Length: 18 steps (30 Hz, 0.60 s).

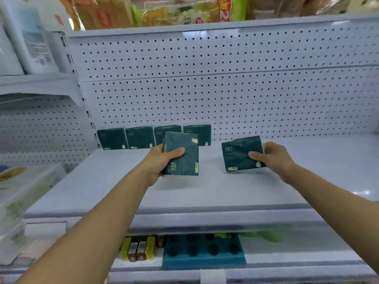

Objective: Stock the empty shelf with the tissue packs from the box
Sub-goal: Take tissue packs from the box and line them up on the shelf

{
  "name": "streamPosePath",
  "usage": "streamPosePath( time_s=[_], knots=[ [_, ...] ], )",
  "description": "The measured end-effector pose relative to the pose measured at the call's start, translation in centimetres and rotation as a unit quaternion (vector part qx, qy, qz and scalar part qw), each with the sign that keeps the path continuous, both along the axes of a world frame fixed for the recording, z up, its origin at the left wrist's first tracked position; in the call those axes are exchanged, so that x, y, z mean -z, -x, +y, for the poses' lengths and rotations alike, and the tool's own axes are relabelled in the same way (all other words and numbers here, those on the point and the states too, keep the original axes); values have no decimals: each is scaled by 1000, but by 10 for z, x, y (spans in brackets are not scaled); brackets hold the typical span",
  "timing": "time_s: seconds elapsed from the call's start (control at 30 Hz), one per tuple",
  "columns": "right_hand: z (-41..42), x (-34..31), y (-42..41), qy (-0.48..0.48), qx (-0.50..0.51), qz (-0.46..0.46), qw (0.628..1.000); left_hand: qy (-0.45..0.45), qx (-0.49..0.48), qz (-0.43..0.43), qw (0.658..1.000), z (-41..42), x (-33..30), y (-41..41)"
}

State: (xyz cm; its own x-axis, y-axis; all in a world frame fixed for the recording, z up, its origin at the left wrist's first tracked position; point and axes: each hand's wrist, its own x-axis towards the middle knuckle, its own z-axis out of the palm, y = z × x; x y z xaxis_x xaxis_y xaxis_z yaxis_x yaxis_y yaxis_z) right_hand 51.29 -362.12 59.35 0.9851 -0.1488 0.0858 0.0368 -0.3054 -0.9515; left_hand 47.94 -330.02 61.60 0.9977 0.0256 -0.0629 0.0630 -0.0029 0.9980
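Note:
Both my hands reach over the white shelf [123,187], each with a dark green tissue pack. My left hand [162,160] grips one pack [184,158] by its left edge, thumb across the front, held upright above the shelf. My right hand [272,158] pinches a second pack [240,153] by its right side, slightly tilted, just over the shelf board. Behind them, several matching packs [141,137] stand in a row against the pegboard back wall [225,99], at the shelf's rear left. The box is not in view.
White paper packs [22,193] fill the neighbouring bay at left, bottles [26,37] above them. Bagged goods [164,11] sit on the shelf overhead. Below lie a blue-green pack [203,253] and small yellow items [137,249]. The shelf's right half is bare board [317,160].

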Motion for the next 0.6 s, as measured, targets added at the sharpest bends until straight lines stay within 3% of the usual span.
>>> streamPosePath(
  time_s=[0.3, 0.6],
  knots=[
    [12, 13, -104, 105, 68, -27, 992, -39, 39, 19, 998, -7, 7, -101],
    [24, 21, -169, 107, 84, -53, 989, -32, 52, 34, 998, -8, 19, -146]
  ],
)
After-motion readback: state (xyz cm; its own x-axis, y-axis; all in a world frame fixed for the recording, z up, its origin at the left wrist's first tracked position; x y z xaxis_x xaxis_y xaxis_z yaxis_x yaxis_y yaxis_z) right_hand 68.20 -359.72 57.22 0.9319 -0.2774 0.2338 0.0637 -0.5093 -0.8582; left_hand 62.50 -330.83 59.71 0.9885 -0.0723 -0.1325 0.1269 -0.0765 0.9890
